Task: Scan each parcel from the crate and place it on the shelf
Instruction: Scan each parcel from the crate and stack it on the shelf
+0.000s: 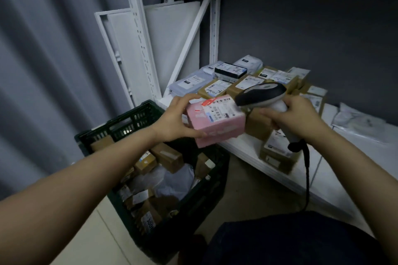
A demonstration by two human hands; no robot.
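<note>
One pink parcel point(215, 120) sits gripped in the left hand point(174, 118), beside the scanner point(261, 93).

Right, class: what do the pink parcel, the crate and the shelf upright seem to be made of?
Pink parcel: probably cardboard, matte; flat faces, sharp folded edges, paper label stuck on.
Crate: likely moulded plastic, dark green, dull; lattice slots in its wall.
Shelf upright: seemingly white-painted metal; rows of punched slots.
</note>
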